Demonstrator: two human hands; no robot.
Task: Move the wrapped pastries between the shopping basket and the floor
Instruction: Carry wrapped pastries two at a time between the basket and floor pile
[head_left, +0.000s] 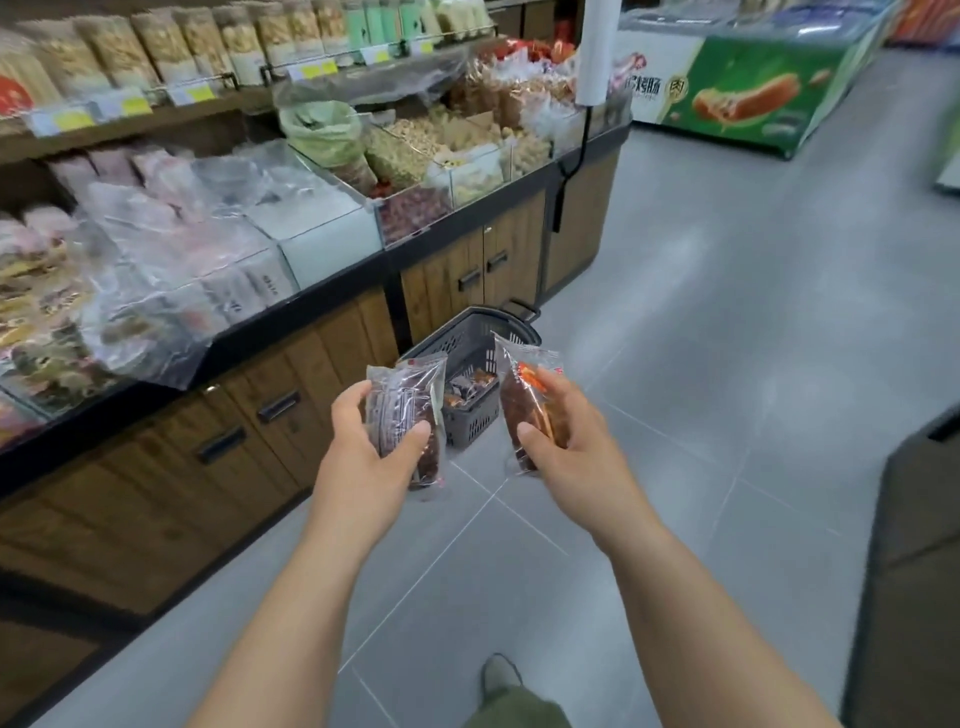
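Grey shop floor (727, 364) is stretching past snack shelves as the left hand (374, 447) and right hand (566, 441) are each gripping a wrapped pastry (402, 415) at mid-frame, before the shopping basket (470, 364) just above centre; lowering them in or setting them down likely comes next.

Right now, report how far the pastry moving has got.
Done: no pastry lies on the tiled floor in view. In hand: the left hand grips one wrapped pastry, the right hand a second wrapped pastry, both held in the air near the grey shopping basket. Left: more wrapped pastries sit in the basket; whether the held two are going in or coming out cannot be told.
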